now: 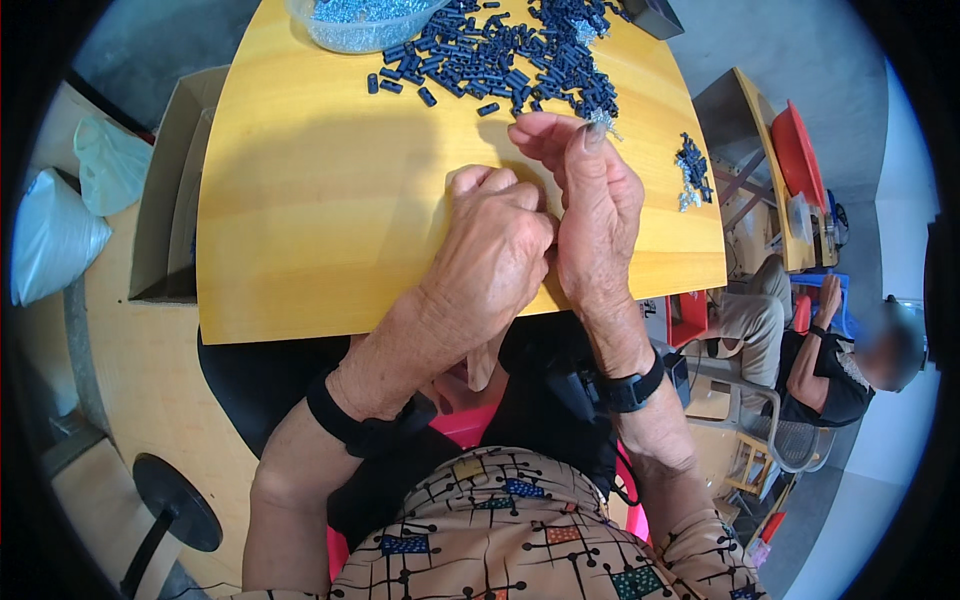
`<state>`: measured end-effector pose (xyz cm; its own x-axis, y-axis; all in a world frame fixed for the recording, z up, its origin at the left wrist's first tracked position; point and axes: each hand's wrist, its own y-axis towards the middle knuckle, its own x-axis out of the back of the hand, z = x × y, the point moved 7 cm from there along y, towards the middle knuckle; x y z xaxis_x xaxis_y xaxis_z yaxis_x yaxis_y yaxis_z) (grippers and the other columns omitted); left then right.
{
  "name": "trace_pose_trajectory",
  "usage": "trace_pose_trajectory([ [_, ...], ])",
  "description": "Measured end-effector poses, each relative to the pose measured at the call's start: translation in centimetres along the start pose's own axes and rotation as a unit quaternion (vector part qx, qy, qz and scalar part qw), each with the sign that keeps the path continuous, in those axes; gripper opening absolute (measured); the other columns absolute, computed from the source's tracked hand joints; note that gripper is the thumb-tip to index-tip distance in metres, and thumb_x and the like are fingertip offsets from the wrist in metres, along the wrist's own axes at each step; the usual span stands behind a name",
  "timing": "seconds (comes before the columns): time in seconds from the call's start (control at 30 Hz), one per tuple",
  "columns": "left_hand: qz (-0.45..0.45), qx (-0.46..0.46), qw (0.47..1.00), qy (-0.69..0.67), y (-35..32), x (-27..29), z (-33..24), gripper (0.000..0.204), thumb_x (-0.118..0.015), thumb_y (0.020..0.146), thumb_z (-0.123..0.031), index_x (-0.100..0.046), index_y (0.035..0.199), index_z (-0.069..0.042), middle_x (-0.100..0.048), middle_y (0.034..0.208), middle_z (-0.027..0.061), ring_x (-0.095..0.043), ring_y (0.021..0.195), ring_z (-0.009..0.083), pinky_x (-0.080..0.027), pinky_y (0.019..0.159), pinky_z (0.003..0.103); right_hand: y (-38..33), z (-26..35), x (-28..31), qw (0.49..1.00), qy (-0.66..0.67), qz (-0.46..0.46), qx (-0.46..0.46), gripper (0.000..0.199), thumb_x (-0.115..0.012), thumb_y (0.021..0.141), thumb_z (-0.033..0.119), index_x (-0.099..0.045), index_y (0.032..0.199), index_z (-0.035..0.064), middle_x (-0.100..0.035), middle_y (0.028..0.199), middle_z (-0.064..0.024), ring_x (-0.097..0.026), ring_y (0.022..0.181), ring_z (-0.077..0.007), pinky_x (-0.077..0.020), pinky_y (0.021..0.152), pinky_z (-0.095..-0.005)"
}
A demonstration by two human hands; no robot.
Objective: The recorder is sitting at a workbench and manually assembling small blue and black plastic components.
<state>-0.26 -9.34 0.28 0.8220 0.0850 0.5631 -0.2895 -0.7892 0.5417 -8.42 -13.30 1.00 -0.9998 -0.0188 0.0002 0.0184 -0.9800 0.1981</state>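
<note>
A smooth table (pixel 320 220) with soft yellow wood grain is spreading out beneath the person's hands. Short black tubular pieces (pixel 470 60), dull and stubby, are lying in a loose heap along its far side, with glinting silvery bits (pixel 588 30) mixing in among them. A clear, round-cornered plastic tub (pixel 350 40) is holding a glittering mass of similar bits, too fine for me to make out singly.

I'm counting one tub, one large heap and one small cluster (pixel 692 170) of black and silvery pieces near the right edge; the pieces themselves are lying too thickly to number. Two dark wristbands are showing, one on each forearm.

The left hand (pixel 500 235) is curling into a loose fist, knuckles up, and I cannot tell whether its hidden fingers are gripping anything. The right hand (pixel 590 195) is cupping close beside it, thumb standing apart from the bent fingers. The black heap is lying just beyond the right fingertips and farther from the left hand, while the small cluster is sitting off to the right.
</note>
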Motion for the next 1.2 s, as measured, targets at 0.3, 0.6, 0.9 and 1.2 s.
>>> trace_pose_trajectory([
  [0.3, -0.038, 0.013, 0.997, -0.072, -0.3, -0.5, 0.8, 0.009, -0.065, 0.058, -0.001, -0.066, 0.066, -0.005, -0.056, 0.075, 0.0066, -0.051, 0.083, 0.0251, -0.032, 0.084, 0.041, -0.2, -0.1, -0.7, 0.994, -0.087, 0.061, 0.012, 0.055, -0.038, 0.098, 0.045, -0.061, 0.104, -0.0042, -0.064, 0.103, -0.0133, -0.057, 0.1, -0.0193, -0.0407, 0.095, -0.0324],
  [0.6, -0.065, 0.019, 0.993, -0.097, 0.0, -0.2, 0.8, 0.013, -0.064, 0.059, -0.001, -0.066, 0.072, -0.004, -0.058, 0.077, 0.0063, -0.052, 0.085, 0.0246, -0.033, 0.085, 0.041, 0.2, 0.0, -1.3, 0.982, -0.15, 0.112, 0.035, 0.063, -0.03, 0.099, 0.049, -0.06, 0.107, -0.0054, -0.063, 0.104, -0.0137, -0.057, 0.1, -0.0201, -0.0418, 0.093, -0.0317],
  [0.9, -0.076, 0.018, 0.991, -0.108, 0.0, 0.1, 0.6, 0.009, -0.061, 0.063, -0.002, -0.065, 0.071, -0.002, -0.058, 0.077, 0.0085, -0.051, 0.085, 0.0276, -0.036, 0.083, 0.041, 0.0, -0.2, -1.6, 0.979, -0.14, 0.144, 0.043, 0.072, -0.029, 0.096, 0.058, -0.057, 0.112, -0.0069, -0.062, 0.105, -0.0152, -0.057, 0.1, -0.0212, -0.0427, 0.091, -0.0314],
  [1.2, -0.049, 0.018, 0.993, -0.108, 0.3, 0.2, 0.7, 0.009, -0.06, 0.063, 0.002, -0.064, 0.072, 0.002, -0.059, 0.079, 0.012, -0.052, 0.085, 0.0309, -0.039, 0.08, 0.042, 0.5, -0.4, -1.6, 0.971, -0.165, 0.158, 0.072, 0.078, -0.03, 0.093, 0.063, -0.056, 0.115, -0.0077, -0.061, 0.109, -0.0176, -0.057, 0.104, -0.0233, -0.0419, 0.093, -0.0326],
])
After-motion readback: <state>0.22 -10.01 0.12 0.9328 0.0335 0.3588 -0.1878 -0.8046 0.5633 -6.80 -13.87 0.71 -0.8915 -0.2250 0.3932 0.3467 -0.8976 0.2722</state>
